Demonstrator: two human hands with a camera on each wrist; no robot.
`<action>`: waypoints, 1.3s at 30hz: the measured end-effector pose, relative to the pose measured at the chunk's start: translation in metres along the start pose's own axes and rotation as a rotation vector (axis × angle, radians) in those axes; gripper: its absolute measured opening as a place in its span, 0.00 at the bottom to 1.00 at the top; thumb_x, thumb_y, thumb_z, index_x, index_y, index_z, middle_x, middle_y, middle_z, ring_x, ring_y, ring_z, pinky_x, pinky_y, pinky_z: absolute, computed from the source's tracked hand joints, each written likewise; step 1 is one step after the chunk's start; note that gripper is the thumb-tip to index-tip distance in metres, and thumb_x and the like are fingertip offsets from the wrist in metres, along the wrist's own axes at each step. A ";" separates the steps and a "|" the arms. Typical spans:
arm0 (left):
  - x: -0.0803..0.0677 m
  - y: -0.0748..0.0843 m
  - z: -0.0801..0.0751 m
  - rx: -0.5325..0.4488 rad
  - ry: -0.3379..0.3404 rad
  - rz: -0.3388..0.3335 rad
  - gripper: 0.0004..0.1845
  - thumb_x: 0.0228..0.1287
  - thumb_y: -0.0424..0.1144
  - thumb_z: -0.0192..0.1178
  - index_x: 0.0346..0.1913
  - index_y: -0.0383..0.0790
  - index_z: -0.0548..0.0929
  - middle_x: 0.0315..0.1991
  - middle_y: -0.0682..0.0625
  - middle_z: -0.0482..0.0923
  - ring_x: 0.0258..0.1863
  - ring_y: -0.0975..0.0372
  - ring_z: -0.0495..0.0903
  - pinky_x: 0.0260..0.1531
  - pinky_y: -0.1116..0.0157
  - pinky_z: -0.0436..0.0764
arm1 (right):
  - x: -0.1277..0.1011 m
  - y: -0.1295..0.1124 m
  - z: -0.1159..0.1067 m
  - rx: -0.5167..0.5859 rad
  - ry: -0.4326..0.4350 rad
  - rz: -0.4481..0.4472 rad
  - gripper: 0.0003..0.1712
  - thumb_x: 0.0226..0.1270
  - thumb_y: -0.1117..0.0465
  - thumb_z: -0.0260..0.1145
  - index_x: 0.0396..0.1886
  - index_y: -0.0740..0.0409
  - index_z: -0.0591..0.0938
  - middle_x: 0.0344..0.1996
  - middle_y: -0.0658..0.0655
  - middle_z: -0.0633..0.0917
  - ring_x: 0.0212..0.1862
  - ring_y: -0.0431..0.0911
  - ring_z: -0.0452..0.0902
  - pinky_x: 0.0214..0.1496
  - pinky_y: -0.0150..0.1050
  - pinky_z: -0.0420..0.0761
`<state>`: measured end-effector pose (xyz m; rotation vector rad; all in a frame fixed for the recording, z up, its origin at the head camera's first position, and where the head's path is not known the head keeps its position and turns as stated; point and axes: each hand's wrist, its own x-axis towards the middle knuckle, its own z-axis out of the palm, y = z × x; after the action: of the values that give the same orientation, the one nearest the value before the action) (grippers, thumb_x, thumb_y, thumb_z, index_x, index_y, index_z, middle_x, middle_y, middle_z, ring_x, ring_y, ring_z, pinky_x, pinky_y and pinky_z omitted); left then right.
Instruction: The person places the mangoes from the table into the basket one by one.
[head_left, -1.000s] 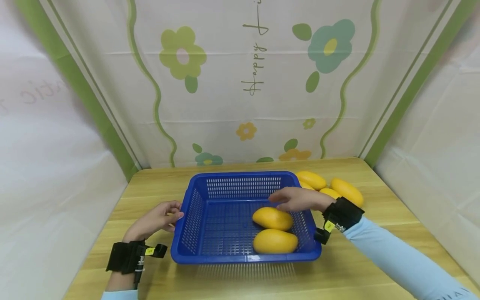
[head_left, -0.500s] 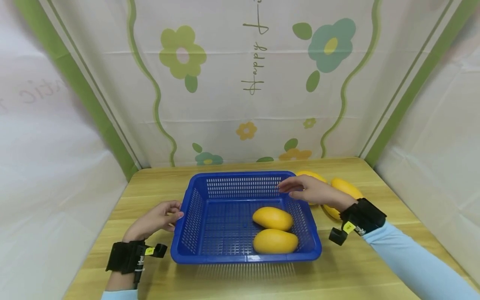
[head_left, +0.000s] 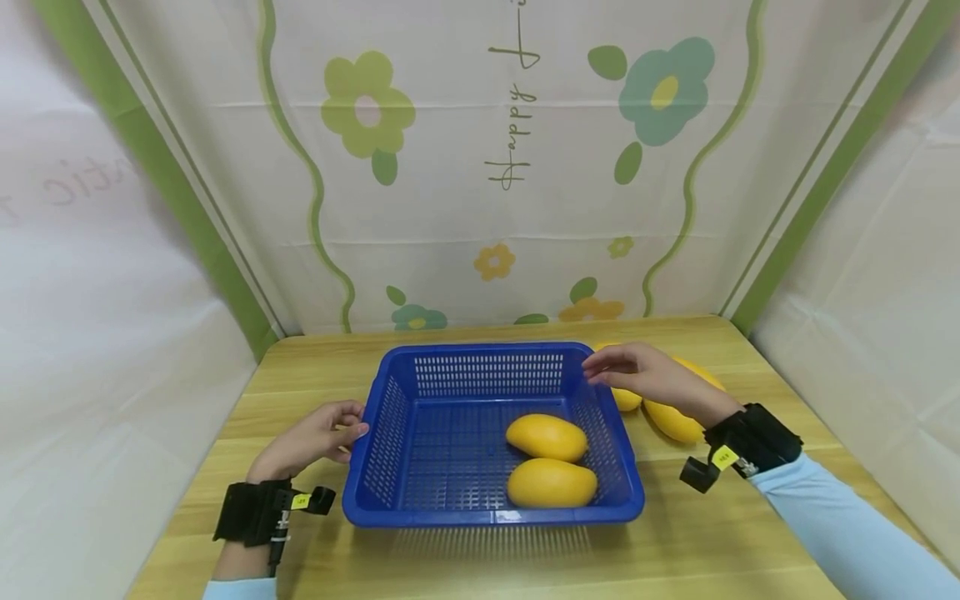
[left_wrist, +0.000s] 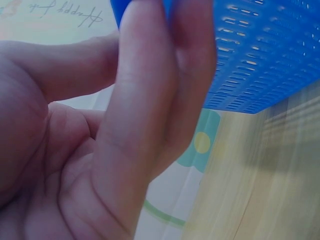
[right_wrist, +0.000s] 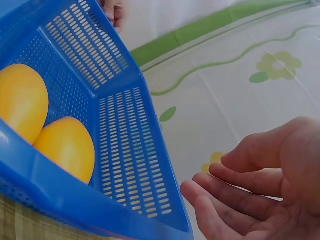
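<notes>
A blue slotted basket (head_left: 390,417) stands on the wooden table and holds two yellow mangoes (head_left: 547,437) (head_left: 552,482) at its right side. My left hand (head_left: 318,433) grips the basket's left rim; in the left wrist view its fingers (left_wrist: 150,100) lie against the blue wall (left_wrist: 265,55). My right hand (head_left: 645,375) hovers, fingers relaxed and holding nothing, over the loose mangoes (head_left: 675,421) lying just right of the basket. In the right wrist view the empty palm (right_wrist: 260,185) faces the basket's corner (right_wrist: 125,150), with both mangoes (right_wrist: 67,147) inside.
More yellow mangoes (head_left: 626,398) lie on the table at the back right, partly hidden by my right hand. A flowered cloth backdrop (head_left: 480,167) closes the table on three sides. Bare wood (head_left: 487,558) lies in front of the basket.
My right hand has left the basket and moved right and back, over the loose mangoes. The second mango stays in the basket. The left hand has not moved.
</notes>
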<state>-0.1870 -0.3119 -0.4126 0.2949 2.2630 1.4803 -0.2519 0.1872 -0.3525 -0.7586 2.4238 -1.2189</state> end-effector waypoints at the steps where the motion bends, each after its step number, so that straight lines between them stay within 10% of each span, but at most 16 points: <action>1: 0.000 0.000 0.000 0.000 0.000 0.001 0.21 0.76 0.41 0.54 0.57 0.24 0.69 0.44 0.40 0.76 0.37 0.56 0.84 0.37 0.59 0.88 | -0.001 0.001 -0.001 0.003 0.001 0.000 0.19 0.77 0.63 0.57 0.60 0.70 0.77 0.57 0.71 0.81 0.58 0.59 0.81 0.61 0.42 0.82; 39: 0.000 -0.001 0.000 0.007 0.005 0.010 0.19 0.77 0.40 0.53 0.57 0.24 0.70 0.44 0.40 0.77 0.38 0.55 0.84 0.38 0.58 0.88 | -0.022 0.062 -0.029 -0.041 0.071 0.126 0.22 0.78 0.61 0.56 0.63 0.73 0.73 0.57 0.71 0.80 0.57 0.58 0.80 0.58 0.38 0.82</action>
<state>-0.1870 -0.3120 -0.4134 0.3053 2.2742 1.4791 -0.2681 0.2496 -0.3844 -0.5734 2.5187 -1.1698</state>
